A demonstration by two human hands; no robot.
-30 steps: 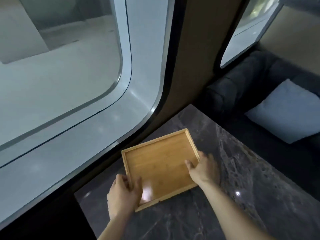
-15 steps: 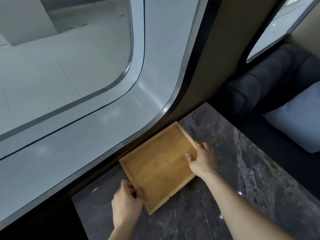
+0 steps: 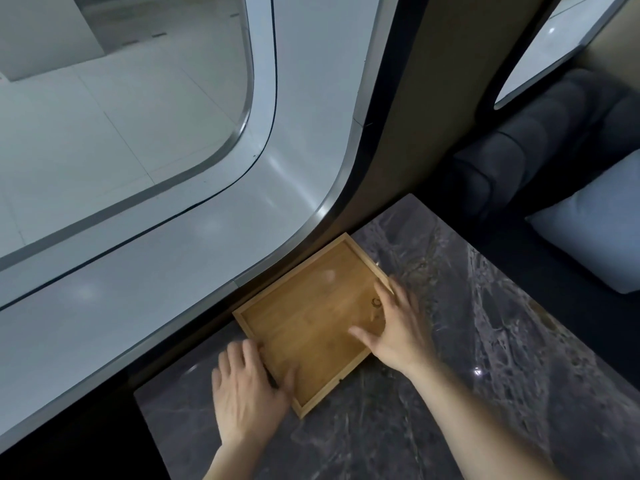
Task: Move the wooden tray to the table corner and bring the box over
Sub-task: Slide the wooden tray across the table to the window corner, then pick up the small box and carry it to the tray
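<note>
The wooden tray (image 3: 311, 317) lies flat and empty on the dark marble table (image 3: 502, 358), with its far side tight against the wall under the window, near the table's far left corner. My left hand (image 3: 247, 386) rests at the tray's near left rim, fingers stretched out and thumb just over the rim. My right hand (image 3: 398, 327) lies over the right rim, fingers spread and thumb inside the tray. Neither hand curls around the rim. No box is in view.
A wide white window ledge (image 3: 138, 271) with a curved metal frame runs along the table's far side. A dark sofa (image 3: 519, 150) with a light blue cushion (image 3: 595, 223) stands past the table's right end. The table's left edge drops off by my left wrist.
The tray has slid away from me and turned until it meets the wall. Both hands, which gripped its rims before, now have their fingers spread flat.
</note>
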